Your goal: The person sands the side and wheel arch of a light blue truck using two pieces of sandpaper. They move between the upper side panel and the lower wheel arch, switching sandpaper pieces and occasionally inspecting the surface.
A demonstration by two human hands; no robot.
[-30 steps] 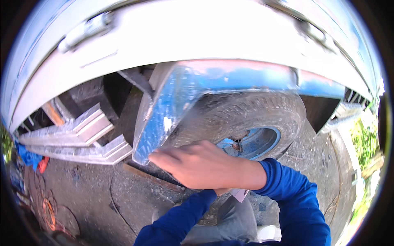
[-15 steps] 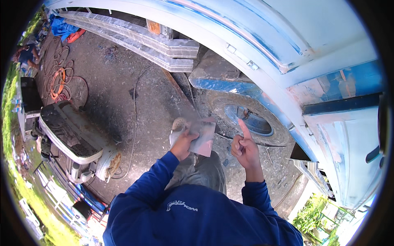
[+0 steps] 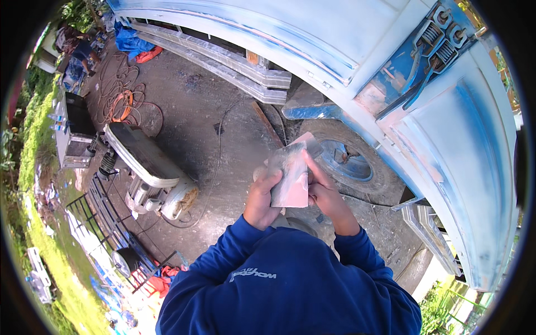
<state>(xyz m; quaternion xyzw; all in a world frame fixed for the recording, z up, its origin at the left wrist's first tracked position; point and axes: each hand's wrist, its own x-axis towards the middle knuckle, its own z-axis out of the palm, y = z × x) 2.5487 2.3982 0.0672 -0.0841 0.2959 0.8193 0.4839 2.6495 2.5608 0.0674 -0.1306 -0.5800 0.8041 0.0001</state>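
Both hands hold a pink rectangular sheet point(image 3: 297, 190) smeared with grey, perhaps abrasive paper. My left hand point(image 3: 262, 198) grips its left side, thumb on top. My right hand point(image 3: 326, 198) is at its right edge, the index finger stretched along the sheet and the other fingers curled. Beyond the sheet are a tyre with a blue rim point(image 3: 350, 167) and a blue wheel-arch panel point(image 3: 312, 111) under a white vehicle body point(image 3: 458, 167) with blue and pink patches.
At left stand a compressor point(image 3: 146, 195), a black metal frame point(image 3: 97, 223) and a dark-topped box point(image 3: 75, 134). Coiled hoses point(image 3: 120, 106) and cables lie on the ground. Long metal steps point(image 3: 218, 58) run along the vehicle. A person point(image 3: 84, 50) bends at the far upper left.
My right hand has moved from the blue panel, then held apart with finger raised, onto the sheet. The view has swung away from close on the wheel to show more of the yard.
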